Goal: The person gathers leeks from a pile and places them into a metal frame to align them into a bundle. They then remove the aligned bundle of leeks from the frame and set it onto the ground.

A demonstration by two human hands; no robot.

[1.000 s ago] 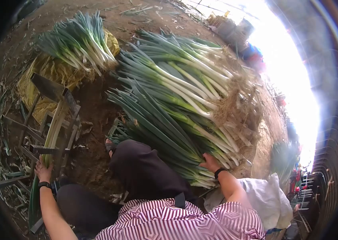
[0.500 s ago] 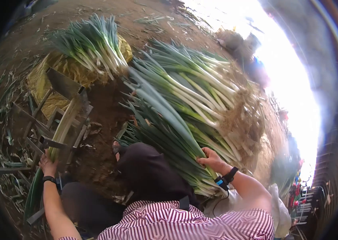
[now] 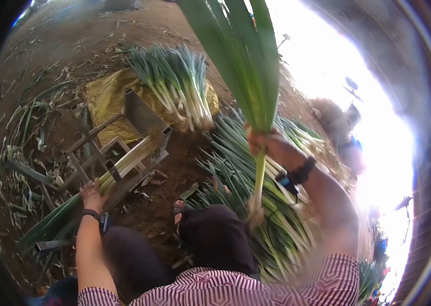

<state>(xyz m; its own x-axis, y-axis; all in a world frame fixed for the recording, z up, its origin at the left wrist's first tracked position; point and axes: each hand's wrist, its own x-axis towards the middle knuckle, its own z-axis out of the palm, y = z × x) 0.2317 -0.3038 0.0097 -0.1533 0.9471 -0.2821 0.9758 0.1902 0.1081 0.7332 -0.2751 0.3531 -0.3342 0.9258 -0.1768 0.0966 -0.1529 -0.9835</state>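
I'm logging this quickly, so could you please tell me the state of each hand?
Right hand: closed around a raised leek.
Left hand: on the racked leeks in the metal frame; grip cannot be told.

Short-sleeved shirt (image 3: 215, 288) in maroon and white stripes, dark trousers (image 3: 215, 239), a sandal (image 3: 177, 209); black band (image 3: 90, 214) behind the left hand (image 3: 92, 193), another with a blue patch (image 3: 301, 173) behind the right hand (image 3: 271, 145)
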